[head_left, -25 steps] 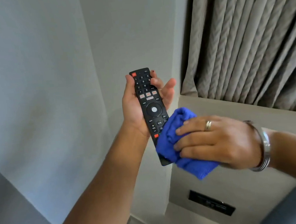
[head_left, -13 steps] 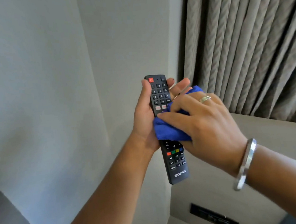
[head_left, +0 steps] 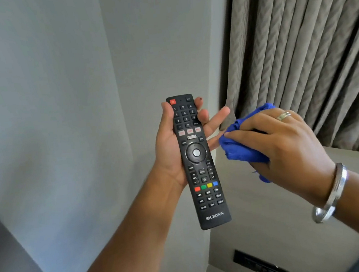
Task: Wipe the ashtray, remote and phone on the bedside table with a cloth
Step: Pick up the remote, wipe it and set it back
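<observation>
My left hand (head_left: 168, 145) holds a long black remote (head_left: 198, 162) upright in the air, button side toward me, with its whole face in view. My right hand (head_left: 283, 144) is bunched around a blue cloth (head_left: 240, 145) just to the right of the remote. The cloth sits a little off the remote and brushes the tips of my left fingers. The ashtray, the phone and the bedside table top are out of view.
A grey wall (head_left: 51, 127) fills the left. Beige pleated curtains (head_left: 308, 44) hang at the upper right. Below them runs a pale wooden panel (head_left: 261, 227) with a black switch plate (head_left: 262, 265) near the bottom edge.
My right hand has slid the cloth off the remote's middle to the right, uncovering the buttons. The remote stays in my left hand.
</observation>
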Demonstrator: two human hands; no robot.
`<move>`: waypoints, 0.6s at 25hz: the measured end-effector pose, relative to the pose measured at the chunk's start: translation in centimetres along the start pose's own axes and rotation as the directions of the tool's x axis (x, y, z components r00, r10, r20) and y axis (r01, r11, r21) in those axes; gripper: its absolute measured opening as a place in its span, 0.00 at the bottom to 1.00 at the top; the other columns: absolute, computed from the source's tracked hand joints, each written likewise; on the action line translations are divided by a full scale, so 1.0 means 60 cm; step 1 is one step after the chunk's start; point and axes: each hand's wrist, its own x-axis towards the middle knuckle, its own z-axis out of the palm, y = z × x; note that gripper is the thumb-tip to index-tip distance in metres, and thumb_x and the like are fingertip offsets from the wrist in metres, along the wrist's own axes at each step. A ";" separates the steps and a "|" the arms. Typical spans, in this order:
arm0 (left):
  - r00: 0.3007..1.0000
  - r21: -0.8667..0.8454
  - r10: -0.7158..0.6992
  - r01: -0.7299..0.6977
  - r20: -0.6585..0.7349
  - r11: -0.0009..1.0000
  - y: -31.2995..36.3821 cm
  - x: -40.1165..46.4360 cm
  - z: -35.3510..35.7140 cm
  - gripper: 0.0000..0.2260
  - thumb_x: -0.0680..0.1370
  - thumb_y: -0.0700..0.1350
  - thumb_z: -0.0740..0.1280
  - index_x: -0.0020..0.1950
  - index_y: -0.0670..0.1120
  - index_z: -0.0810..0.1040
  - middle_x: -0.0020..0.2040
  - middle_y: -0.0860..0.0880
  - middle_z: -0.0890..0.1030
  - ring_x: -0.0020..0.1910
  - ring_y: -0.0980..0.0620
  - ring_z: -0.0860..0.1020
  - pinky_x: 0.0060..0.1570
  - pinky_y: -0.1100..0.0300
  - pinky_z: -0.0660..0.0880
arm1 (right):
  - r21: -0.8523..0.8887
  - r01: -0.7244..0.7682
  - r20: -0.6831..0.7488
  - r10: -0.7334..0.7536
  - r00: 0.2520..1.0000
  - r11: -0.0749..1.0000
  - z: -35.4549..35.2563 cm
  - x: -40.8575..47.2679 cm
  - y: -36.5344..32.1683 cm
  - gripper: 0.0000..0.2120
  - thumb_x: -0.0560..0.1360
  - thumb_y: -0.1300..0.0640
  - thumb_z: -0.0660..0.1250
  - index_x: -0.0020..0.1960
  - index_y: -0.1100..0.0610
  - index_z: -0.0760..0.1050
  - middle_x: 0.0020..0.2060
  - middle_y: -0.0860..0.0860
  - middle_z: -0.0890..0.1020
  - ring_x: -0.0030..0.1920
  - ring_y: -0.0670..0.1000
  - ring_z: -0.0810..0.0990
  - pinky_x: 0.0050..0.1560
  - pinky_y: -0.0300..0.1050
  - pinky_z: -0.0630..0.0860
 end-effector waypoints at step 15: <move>0.999 0.034 0.022 -0.022 0.026 0.999 0.001 0.001 -0.015 0.27 0.79 0.66 0.54 0.57 0.44 0.78 0.45 0.46 0.82 0.65 0.40 0.77 0.73 0.40 0.61 | 0.195 -0.078 0.053 0.069 0.996 0.978 -0.007 -0.019 -0.066 0.11 0.70 0.62 0.66 0.49 0.55 0.82 0.39 0.49 0.82 0.41 0.55 0.79 0.42 0.52 0.74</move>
